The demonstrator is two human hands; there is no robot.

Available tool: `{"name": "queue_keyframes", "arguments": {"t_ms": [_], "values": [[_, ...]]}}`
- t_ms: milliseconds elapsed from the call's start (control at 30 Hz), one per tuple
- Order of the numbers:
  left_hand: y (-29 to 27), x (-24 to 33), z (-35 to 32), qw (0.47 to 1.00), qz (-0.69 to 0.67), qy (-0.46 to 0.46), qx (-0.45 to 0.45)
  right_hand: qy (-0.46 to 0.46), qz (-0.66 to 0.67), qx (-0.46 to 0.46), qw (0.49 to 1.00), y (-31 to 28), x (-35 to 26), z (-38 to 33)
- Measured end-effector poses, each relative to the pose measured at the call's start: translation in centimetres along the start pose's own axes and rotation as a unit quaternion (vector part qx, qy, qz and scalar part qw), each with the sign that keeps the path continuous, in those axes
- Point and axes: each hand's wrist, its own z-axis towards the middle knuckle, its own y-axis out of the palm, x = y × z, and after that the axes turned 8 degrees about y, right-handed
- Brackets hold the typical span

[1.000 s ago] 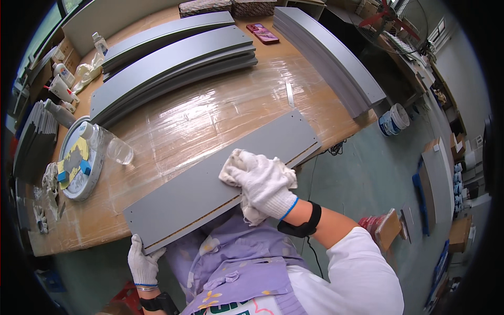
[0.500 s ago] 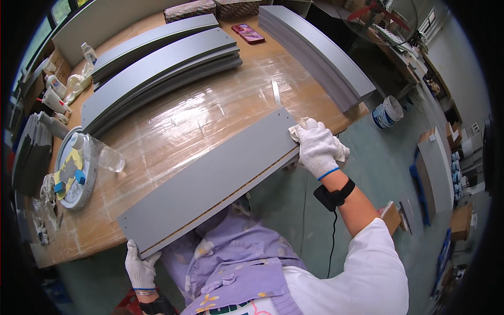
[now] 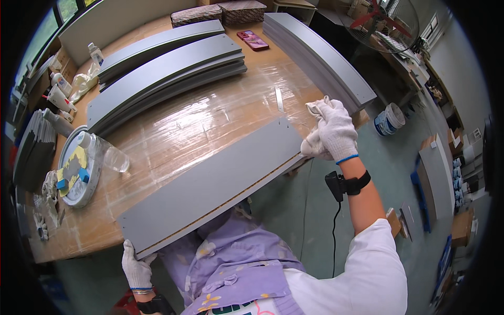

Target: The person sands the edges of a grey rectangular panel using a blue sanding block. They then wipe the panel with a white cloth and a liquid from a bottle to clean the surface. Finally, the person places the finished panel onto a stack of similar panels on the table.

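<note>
A long grey panel (image 3: 215,181) with a groove along its near edge lies slantwise over the table's front edge, in front of me. My left hand (image 3: 137,266), in a white knit glove, grips its near-left corner, thumb on the top face. At the panel's right end, my gloved right hand (image 3: 336,128) is closed round a crumpled white cloth (image 3: 314,144), part of which hangs by the panel's edge. Whether the cloth still touches the panel I cannot tell. Beyond the far corner lies a thin metal strip (image 3: 279,100).
Stacked grey panels (image 3: 168,79) fill the table's back left, with another stack (image 3: 320,58) at the right. A clear bottle (image 3: 114,159) lies beside a white lid (image 3: 84,197) bearing blue blocks. A red phone (image 3: 253,40) lies farther back. A bucket (image 3: 389,119) stands right of the table.
My right hand, with the cloth, has moved rightward off the panel's far-right corner, uncovering that end. My left hand keeps its grip on the near-left corner.
</note>
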Motion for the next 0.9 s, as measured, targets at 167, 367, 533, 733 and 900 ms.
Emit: {"name": "queue_keyframes", "arguments": {"t_ms": [167,367,533,733,900], "values": [[-2.4,1.5,1.6,0.998,-0.002,0.065,0.017,-0.033,0.074,0.001,0.997,0.7,-1.2,-0.3],[-11.6,-1.8,7.9,0.922,0.369,0.096,0.068,-0.020,0.019,-0.053,0.998,3.6,-0.5,-0.6],[2.5,6.3,4.7,0.868,0.303,0.386,0.071,-0.035,-0.009,-0.073,0.997,6.1,1.2,-0.3],[9.6,8.2,19.2,0.867,0.104,0.485,-0.050,-0.019,0.046,-0.078,0.996,6.8,0.1,0.1],[13.6,8.2,23.3,0.880,0.152,0.445,-0.065,-0.054,0.086,0.012,0.995,9.2,1.0,-0.7]]}}
